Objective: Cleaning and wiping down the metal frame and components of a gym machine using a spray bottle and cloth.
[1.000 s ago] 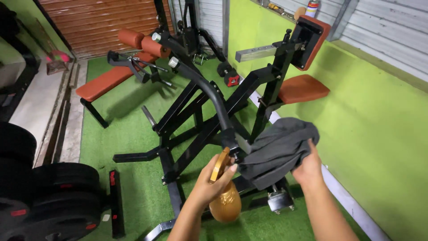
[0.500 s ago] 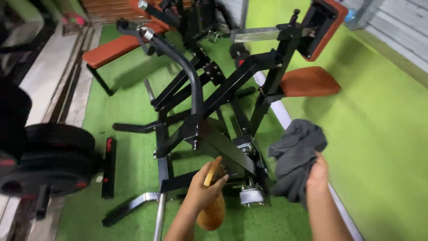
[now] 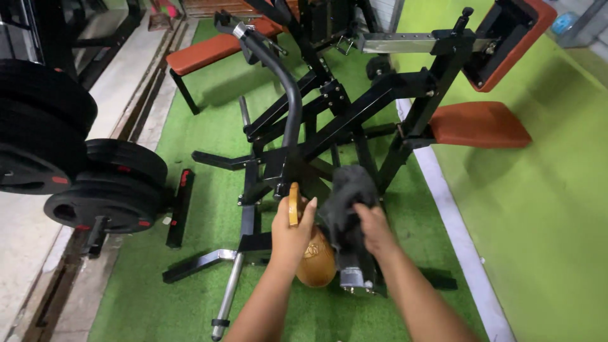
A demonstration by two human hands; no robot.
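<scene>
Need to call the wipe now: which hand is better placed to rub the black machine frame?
Probably the right hand: it grips the dark grey cloth, which lies against the black machine frame. The left hand is busy with an amber spray bottle, held beside the frame.

Green artificial turf covers the floor beneath and ahead of the hands, crossed to their right by a white painted stripe. Right of the stripe rises a bright green wall. Far to the left runs a pale concrete strip with a dark drain channel. Black weight plates hang on a rack at the left. Ahead of the hands stands a black steel gym machine with orange-red pads; beyond it, an orange-red padded bench.
</scene>
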